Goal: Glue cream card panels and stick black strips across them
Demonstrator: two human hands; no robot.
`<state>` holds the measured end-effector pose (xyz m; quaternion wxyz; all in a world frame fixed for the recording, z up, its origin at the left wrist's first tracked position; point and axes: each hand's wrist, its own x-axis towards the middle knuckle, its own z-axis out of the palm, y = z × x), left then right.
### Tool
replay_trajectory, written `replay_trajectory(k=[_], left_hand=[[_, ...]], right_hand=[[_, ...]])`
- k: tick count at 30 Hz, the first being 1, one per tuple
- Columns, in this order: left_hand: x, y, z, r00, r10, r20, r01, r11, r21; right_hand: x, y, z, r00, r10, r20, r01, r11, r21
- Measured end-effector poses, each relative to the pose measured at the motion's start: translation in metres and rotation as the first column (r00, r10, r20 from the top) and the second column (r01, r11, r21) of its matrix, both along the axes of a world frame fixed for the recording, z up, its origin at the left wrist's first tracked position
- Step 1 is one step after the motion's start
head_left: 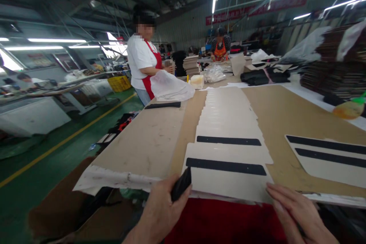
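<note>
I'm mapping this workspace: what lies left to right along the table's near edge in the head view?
Crumpled white sheeting at the corner, left hand holding a black oblong bundle, nearest flat cream panel bearing a black strip, right hand.

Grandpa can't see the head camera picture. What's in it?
The left hand holds a black object, and the right hand is by a white panel with a black strip. Overlapping white panels run up the table; a co-worker stands beyond.
</note>
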<state>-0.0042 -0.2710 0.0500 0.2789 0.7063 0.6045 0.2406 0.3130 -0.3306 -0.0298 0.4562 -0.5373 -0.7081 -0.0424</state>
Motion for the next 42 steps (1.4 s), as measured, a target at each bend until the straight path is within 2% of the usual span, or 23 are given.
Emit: replay_trajectory(k=[1, 2, 4, 7, 11, 13, 16, 22, 24, 28, 32, 38, 40, 42], left_hand=[[0.01, -0.003, 0.003, 0.989, -0.022, 0.146, 0.042, 0.99, -0.135], [0.02, -0.005, 0.004, 0.952, -0.027, 0.306, 0.113, 0.957, -0.269], [0.037, -0.008, 0.0, 0.82, 0.048, 0.57, 0.256, 0.86, -0.441], [0.053, -0.011, -0.011, 0.628, 0.196, 0.753, 0.401, 0.748, -0.528], [0.062, -0.015, -0.017, 0.537, 0.23, 0.812, 0.492, 0.696, -0.522], [0.064, -0.016, -0.016, 0.522, 0.236, 0.82, 0.505, 0.689, -0.52], [0.067, -0.017, -0.017, 0.538, 0.249, 0.805, 0.484, 0.691, -0.537], [0.072, -0.019, -0.028, 0.514, 0.303, 0.802, 0.453, 0.698, -0.554], [0.074, -0.02, -0.028, 0.493, 0.332, 0.804, 0.443, 0.7, -0.56], [0.078, -0.022, -0.025, 0.476, 0.324, 0.817, 0.47, 0.691, -0.548], [0.08, -0.022, -0.027, 0.472, 0.317, 0.822, 0.47, 0.699, -0.539], [0.083, -0.022, -0.042, 0.39, 0.414, 0.823, 0.422, 0.714, -0.559], [0.084, -0.023, -0.044, 0.341, 0.436, 0.833, 0.416, 0.724, -0.55], [0.086, -0.024, -0.043, 0.311, 0.431, 0.847, 0.425, 0.734, -0.53]], right_hand=[[-0.011, 0.002, 0.01, 0.996, 0.064, -0.059, -0.065, 0.998, -0.018], [-0.022, 0.004, 0.02, 0.986, 0.114, -0.123, -0.121, 0.991, -0.05], [-0.046, 0.008, 0.039, 0.952, 0.164, -0.259, -0.204, 0.969, -0.137], [-0.075, 0.014, 0.056, 0.884, 0.134, -0.447, -0.281, 0.918, -0.28], [-0.094, 0.019, 0.062, 0.818, 0.066, -0.572, -0.354, 0.841, -0.409], [-0.098, 0.02, 0.061, 0.803, 0.073, -0.592, -0.387, 0.82, -0.423], [-0.099, 0.018, 0.057, 0.8, 0.116, -0.589, -0.412, 0.82, -0.397], [-0.097, 0.012, 0.051, 0.842, 0.147, -0.519, -0.327, 0.904, -0.274], [-0.096, 0.012, 0.048, 0.838, 0.131, -0.529, -0.311, 0.913, -0.266], [-0.094, 0.014, 0.044, 0.812, 0.006, -0.583, -0.28, 0.882, -0.38], [-0.092, 0.015, 0.047, 0.807, 0.056, -0.588, -0.34, 0.857, -0.386], [-0.092, 0.01, 0.049, 0.849, 0.107, -0.517, -0.251, 0.943, -0.217], [-0.094, 0.009, 0.048, 0.821, 0.09, -0.564, -0.249, 0.945, -0.211], [-0.096, 0.009, 0.046, 0.718, 0.054, -0.694, -0.339, 0.898, -0.281]])
